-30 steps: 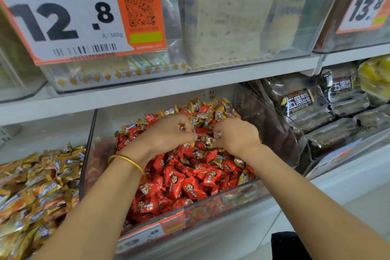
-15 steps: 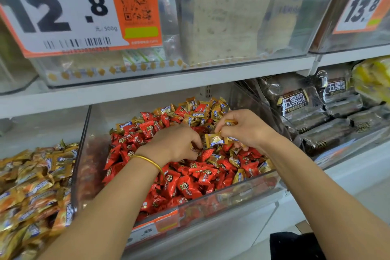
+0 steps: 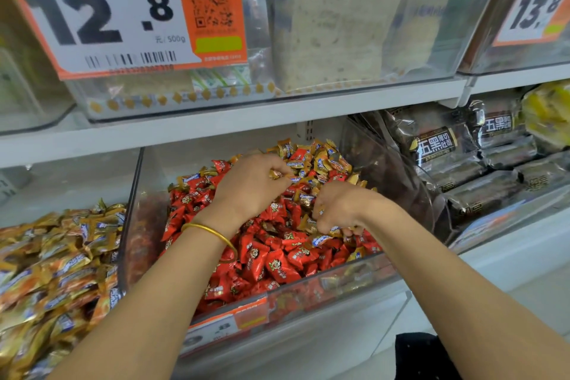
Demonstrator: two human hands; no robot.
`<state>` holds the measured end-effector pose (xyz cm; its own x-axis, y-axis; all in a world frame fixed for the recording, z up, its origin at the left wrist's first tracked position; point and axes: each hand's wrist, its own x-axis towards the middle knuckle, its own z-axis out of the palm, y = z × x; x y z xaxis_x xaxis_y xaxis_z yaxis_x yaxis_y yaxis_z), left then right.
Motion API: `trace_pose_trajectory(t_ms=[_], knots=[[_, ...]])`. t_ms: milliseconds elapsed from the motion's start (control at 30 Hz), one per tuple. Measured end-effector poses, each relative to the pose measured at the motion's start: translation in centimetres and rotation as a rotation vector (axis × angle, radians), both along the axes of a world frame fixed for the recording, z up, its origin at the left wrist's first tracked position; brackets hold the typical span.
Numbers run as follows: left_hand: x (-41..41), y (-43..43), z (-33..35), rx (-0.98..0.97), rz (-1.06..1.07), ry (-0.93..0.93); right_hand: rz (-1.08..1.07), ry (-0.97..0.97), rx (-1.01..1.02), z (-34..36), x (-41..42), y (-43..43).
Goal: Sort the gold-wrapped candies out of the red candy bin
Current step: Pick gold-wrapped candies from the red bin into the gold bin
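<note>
A clear bin [image 3: 132, 225] on the lower shelf is heaped with red-wrapped candies [image 3: 271, 259], and gold-wrapped candies [image 3: 320, 160] lie mixed in, mostly at the back. My left hand [image 3: 249, 185], with a gold bangle on its wrist, reaches into the middle of the heap and pinches a gold candy [image 3: 276, 174] at its fingertips. My right hand [image 3: 336, 210] sits lower and to the right, fingers curled round several gold candies.
A neighbouring bin of gold candies [image 3: 55, 262] lies to the left. Dark packaged loaves [image 3: 447, 151] fill the shelf to the right. The upper shelf [image 3: 246, 120] with clear bins and a 12.8 price card [image 3: 101, 12] overhangs the candy bin.
My left hand has moved up and back in the heap to a gold candy. My right hand has dropped down and nearer the front, clutching gold candies.
</note>
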<state>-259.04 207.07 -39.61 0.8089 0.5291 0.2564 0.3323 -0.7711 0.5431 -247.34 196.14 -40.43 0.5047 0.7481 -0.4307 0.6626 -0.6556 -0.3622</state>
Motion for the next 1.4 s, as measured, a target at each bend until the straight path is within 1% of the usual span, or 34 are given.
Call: trace_pose_trajectory(t_ms=[67, 233, 367, 467, 533, 600, 667, 700, 767, 833, 900, 933, 1000, 1033, 1067, 1100, 1133, 1200, 1267, 1400], knots=[[-0.4, -0.3, 0.2, -0.025, -0.007, -0.025, -0.028, 0.020, 0.039, 0.0, 0.1, 0.0], [-2.3, -0.4, 0.8, -0.066, -0.036, -0.071, -0.085, 0.111, 0.241, 0.4, 0.3, -1.1], [-4.5, -0.8, 1.8, -0.118, -0.083, -0.096, -0.189, 0.271, 0.513, 1.2, 0.1, -2.1], [-7.1, -1.2, 3.0, -0.204, -0.097, -0.179, -0.248, 0.403, 0.678, 2.4, -1.3, -2.5], [-9.3, -1.2, 3.7, -0.284, -0.072, -0.212, -0.223, 0.466, 0.733, 3.2, -3.1, -2.5], [-11.9, -1.0, 4.4, -0.391, -0.030, -0.230, -0.151, 0.513, 0.770, 4.0, -5.5, -2.1], [-15.2, -0.4, 5.1, -0.471, 0.039, -0.220, -0.065, 0.549, 0.789, 4.8, -8.6, -1.2], [-17.0, 0.0, 5.4, -0.474, 0.077, -0.211, -0.015, 0.566, 0.795, 5.2, -10.3, -0.6], [-20.3, 1.1, 5.5, -0.409, 0.171, -0.199, 0.091, 0.571, 0.808, 5.9, -13.8, 1.0], [-23.0, 2.2, 5.1, -0.328, 0.300, -0.210, 0.188, 0.487, 0.821, 6.3, -17.3, 3.3], [-24.8, 3.2, 4.4, -0.327, 0.376, -0.258, 0.258, 0.359, 0.814, 6.5, -20.5, 6.0], [-25.4, 3.5, 4.1, -0.363, 0.387, -0.274, 0.293, 0.298, 0.765, 6.5, -21.8, 7.4], [-26.2, 4.2, 3.5, -0.507, 0.388, -0.310, 0.360, 0.208, 0.600, 6.6, -23.7, 9.4], [-26.4, 4.5, 3.5, -0.599, 0.396, -0.359, 0.356, 0.251, 0.512, 6.5, -23.9, 10.1], [-26.5, 4.9, 3.5, -0.670, 0.406, -0.403, 0.317, 0.360, 0.436, 6.5, -24.0, 10.5], [-26.6, 5.3, 3.4, -0.696, 0.403, -0.421, 0.260, 0.484, 0.407, 6.5, -23.8, 10.5], [-26.7, 5.4, 3.4, -0.669, 0.384, -0.397, 0.209, 0.581, 0.418, 6.6, -23.6, 10.3], [-26.5, 5.3, 3.4, -0.534, 0.358, -0.332, 0.147, 0.677, 0.459, 6.5, -22.8, 9.7], [-25.8, 4.7, 3.4, -0.418, 0.312, -0.345, 0.123, 0.747, 0.535, 6.3, -21.6, 8.6], [-22.3, 2.6, 3.6, -0.276, 0.158, -0.388, 0.026, 0.818, 0.746, 6.1, -18.1, 4.8]])
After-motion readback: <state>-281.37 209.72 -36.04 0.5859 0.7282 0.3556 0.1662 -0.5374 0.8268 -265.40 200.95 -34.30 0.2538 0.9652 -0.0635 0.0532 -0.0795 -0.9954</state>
